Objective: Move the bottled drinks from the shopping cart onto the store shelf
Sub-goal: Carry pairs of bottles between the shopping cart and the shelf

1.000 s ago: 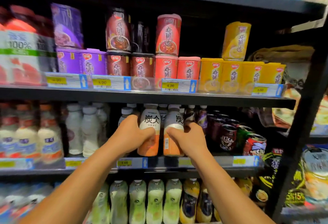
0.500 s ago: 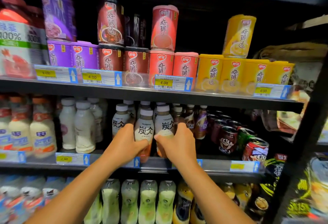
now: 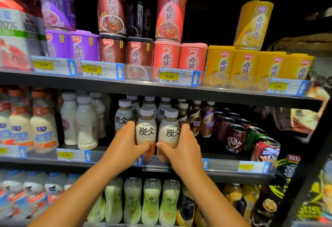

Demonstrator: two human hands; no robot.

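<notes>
My left hand (image 3: 124,143) grasps the left latte bottle (image 3: 145,129); my right hand (image 3: 181,145) grasps the right latte bottle (image 3: 169,131). Both grips are clenched around the bottle bodies. The two bottles stand upright, side by side, at the front edge of the middle shelf (image 3: 224,165), ahead of a row of matching bottles (image 3: 124,115). Coffee bottles (image 3: 195,119) stand just beside, toward the shelf's right end.

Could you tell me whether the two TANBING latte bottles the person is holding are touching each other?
Apart. The head view shows a dark gap between the left bottle and the right bottle, from caps down to the thumbs.
</notes>
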